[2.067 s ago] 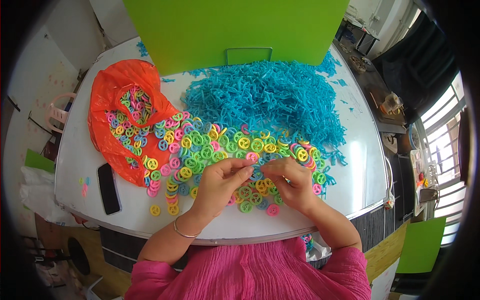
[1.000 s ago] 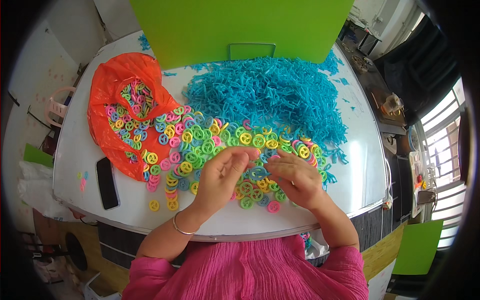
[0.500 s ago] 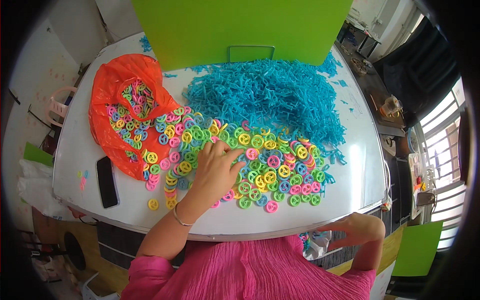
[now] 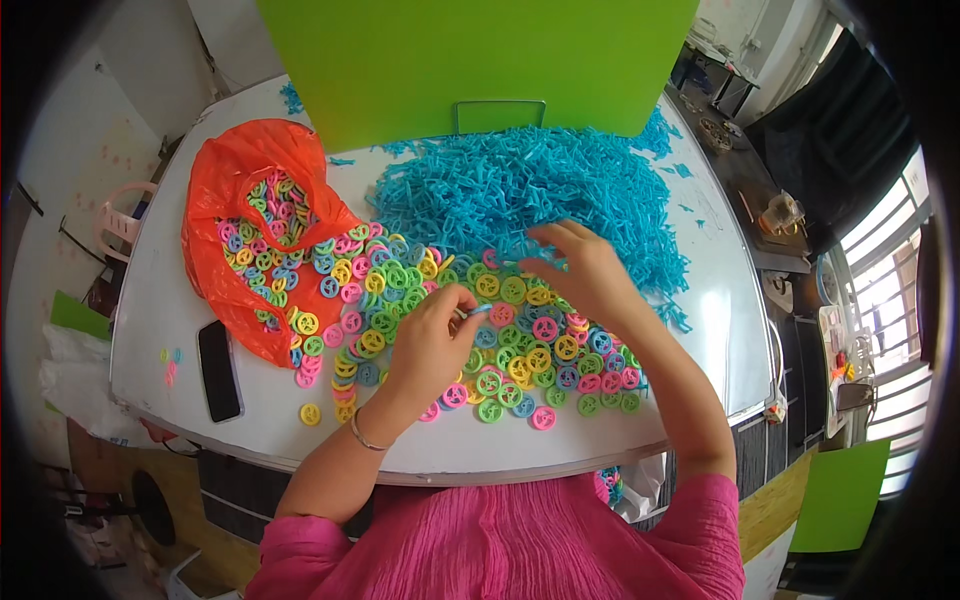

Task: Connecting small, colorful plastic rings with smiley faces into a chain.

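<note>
My left hand point(image 4: 437, 330), wearing a bracelet at the wrist, is over the wheel pile. Its thumb and forefinger pinch a small blue plastic wheel point(image 4: 480, 310), seen nearly edge-on. Below and around it spread many small spoked plastic wheels point(image 4: 540, 357) in green, yellow, pink and blue. My right hand point(image 4: 590, 268) reaches across the wheels to the near edge of a heap of thin blue plastic pieces point(image 4: 510, 190). Its thumb and fingers are apart, and I see nothing between them.
A red plastic bag point(image 4: 215, 170) lies open at the left, spilling more wheels. In front of it rests a dark phone point(image 4: 219, 370), with a few tiny coloured bits point(image 4: 170, 368) farther left. Behind the blue heap stands a green board point(image 4: 480, 60) with a wire handle.
My right hand has come up from beyond the table's near edge to the blue heap. My left hand has lifted slightly off the pile, and a blue wheel now shows in its fingers.
</note>
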`<state>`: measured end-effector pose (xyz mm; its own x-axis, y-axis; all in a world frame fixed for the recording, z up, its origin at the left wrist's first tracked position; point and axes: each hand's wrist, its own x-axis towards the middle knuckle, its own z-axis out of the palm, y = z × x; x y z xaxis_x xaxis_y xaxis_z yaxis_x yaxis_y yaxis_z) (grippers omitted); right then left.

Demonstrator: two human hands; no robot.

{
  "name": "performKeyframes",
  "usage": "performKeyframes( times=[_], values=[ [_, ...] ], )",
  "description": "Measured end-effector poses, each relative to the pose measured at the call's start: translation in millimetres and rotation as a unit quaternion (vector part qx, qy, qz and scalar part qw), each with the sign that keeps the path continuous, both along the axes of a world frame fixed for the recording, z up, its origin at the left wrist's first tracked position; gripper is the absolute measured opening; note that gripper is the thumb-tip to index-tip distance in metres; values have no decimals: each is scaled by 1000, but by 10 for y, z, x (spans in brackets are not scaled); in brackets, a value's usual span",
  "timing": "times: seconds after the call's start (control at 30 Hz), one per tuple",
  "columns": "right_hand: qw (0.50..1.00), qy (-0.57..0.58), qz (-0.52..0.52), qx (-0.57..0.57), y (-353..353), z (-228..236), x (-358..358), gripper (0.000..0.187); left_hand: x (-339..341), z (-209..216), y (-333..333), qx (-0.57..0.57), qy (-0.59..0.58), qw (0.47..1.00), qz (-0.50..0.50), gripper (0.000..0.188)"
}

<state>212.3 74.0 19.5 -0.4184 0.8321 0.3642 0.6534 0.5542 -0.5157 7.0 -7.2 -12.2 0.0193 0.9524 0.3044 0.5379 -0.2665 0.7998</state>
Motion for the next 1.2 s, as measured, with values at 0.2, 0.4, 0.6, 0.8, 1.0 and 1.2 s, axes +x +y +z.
performKeyframes(
  times=[0.2, 0.4, 0.6, 0.8, 1.0, 1.2],
  values=[
    [975, -148, 22, 162, 137, -248, -353, 34, -41, -2, 25, -30, -154, 988, 3, 15],
    [963, 187, -52, -187, -33, -50, -201, 28, -153, 10, 33, -214, -444, 869, -40, 18],
    [985, 155, -59, -55, -87, -185, 39, 28, -54, 19, -2, -253, -450, 853, -76, 18],
    [841, 389, 35, -375, -413, -35, -40, 27, -74, -1, -36, -267, -530, 800, -84, 23],
    [833, 380, 99, -390, -565, -132, -93, 33, -9, 79, -75, -316, -571, 750, -107, 20],
    [838, 364, 94, -394, -608, -133, -122, 25, -37, 51, -84, -356, -575, 732, -84, 17]
  ],
)
